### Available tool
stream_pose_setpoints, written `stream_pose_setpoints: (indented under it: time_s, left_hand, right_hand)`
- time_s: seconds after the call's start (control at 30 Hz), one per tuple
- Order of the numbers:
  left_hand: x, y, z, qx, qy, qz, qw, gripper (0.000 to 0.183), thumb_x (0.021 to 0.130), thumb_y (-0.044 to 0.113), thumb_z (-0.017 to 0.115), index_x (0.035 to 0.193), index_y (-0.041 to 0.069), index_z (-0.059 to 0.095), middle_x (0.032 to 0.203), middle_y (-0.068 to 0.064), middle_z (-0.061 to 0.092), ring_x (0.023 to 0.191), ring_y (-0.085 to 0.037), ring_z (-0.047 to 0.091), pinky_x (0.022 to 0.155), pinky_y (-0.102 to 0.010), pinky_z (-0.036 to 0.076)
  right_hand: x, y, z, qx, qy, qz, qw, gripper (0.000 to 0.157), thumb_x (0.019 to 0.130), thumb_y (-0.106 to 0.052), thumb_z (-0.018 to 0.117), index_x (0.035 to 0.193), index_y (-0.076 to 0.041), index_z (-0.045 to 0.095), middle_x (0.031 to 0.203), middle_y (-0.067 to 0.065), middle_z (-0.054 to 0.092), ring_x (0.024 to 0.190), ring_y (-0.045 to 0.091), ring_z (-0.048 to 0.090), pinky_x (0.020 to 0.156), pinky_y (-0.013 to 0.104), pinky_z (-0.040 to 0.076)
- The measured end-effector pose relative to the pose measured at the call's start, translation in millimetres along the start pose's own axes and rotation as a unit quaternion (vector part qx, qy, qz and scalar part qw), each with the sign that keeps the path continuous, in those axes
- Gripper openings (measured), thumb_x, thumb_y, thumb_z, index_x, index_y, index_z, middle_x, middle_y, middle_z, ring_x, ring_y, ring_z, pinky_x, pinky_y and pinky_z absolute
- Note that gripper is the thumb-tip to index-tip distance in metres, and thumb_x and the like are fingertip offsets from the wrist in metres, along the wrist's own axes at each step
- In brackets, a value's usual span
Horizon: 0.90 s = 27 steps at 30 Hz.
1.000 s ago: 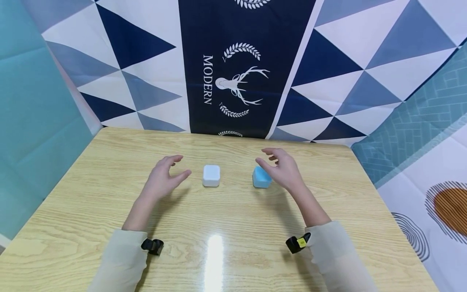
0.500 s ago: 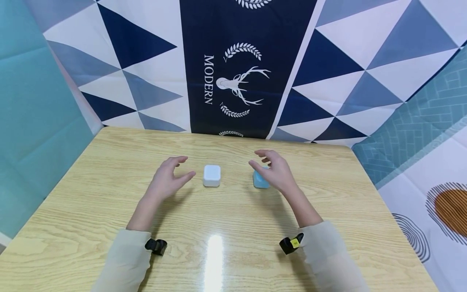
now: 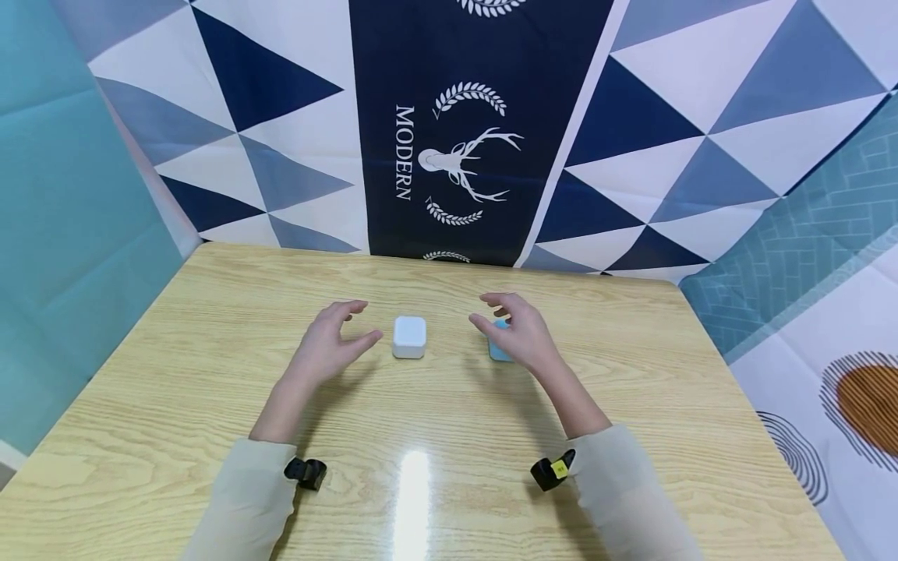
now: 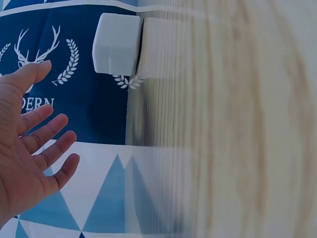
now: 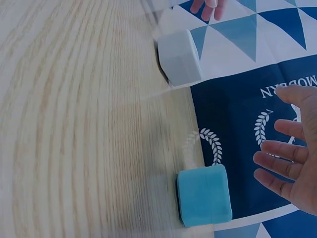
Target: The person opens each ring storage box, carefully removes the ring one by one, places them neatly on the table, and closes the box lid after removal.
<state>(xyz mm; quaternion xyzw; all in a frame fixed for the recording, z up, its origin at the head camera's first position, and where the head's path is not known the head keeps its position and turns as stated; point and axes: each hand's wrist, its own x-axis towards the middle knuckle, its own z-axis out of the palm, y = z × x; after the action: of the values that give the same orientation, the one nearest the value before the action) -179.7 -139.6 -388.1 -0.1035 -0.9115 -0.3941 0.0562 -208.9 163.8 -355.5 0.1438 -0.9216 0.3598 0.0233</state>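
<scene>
A white rounded block point(image 3: 409, 337) stands on the wooden table between the two hands. My left hand point(image 3: 330, 343) is held above the table just left of it, thumb and fingers spread apart and holding nothing. The left wrist view shows the same white block point(image 4: 117, 44) beyond the fingertips. A light blue rounded block point(image 3: 500, 351) stands farther right, partly covered in the head view by my right hand point(image 3: 521, 331). That hand hovers over it with relaxed fingers and nothing in them. In the right wrist view the blue block point(image 5: 204, 195) is fully visible, apart from the fingers.
The wooden table point(image 3: 449, 413) reaches back to a patterned cloth backdrop point(image 3: 281, 117) with triangles and a deer print. A teal cloth point(image 3: 91, 234) hangs at the left. Black wrist cameras sit at both cuffs, one of them the right camera point(image 3: 552, 471).
Both hands have drifted inward: the left to the right, closer to the white block, and the right to the left, covering more of the blue block. Neither block has moved on the table.
</scene>
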Motion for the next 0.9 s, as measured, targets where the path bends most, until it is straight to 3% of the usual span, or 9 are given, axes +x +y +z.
stream_pose_setpoints:
  time_s: [0.43,0.9]
  left_hand:
    - [0.6,5.6,7.3,-0.005,-0.01,-0.005,0.9999,0.06,0.086,0.04,0.064,0.134,0.008,0.048,0.132,-0.012,0.053,0.126,-0.031,0.044,0.102,-0.05,0.039]
    - [2.4,9.7,13.7,0.005,-0.025,-0.003,0.9997,0.058,0.085,0.039,0.066,0.131,0.007,0.051,0.131,-0.011,0.055,0.119,-0.031,0.05,0.098,-0.046,0.044]
  right_hand:
    - [2,-2,14.4,0.002,0.001,-0.022,1.0,0.048,0.087,-0.037,0.064,0.125,-0.009,0.058,0.123,0.013,0.06,0.105,0.031,0.061,0.088,0.046,0.05]
    - [4,-5,32.0,0.006,-0.028,-0.033,0.999,0.049,0.085,-0.036,0.066,0.125,-0.008,0.058,0.124,0.012,0.06,0.105,0.032,0.061,0.087,0.043,0.051]
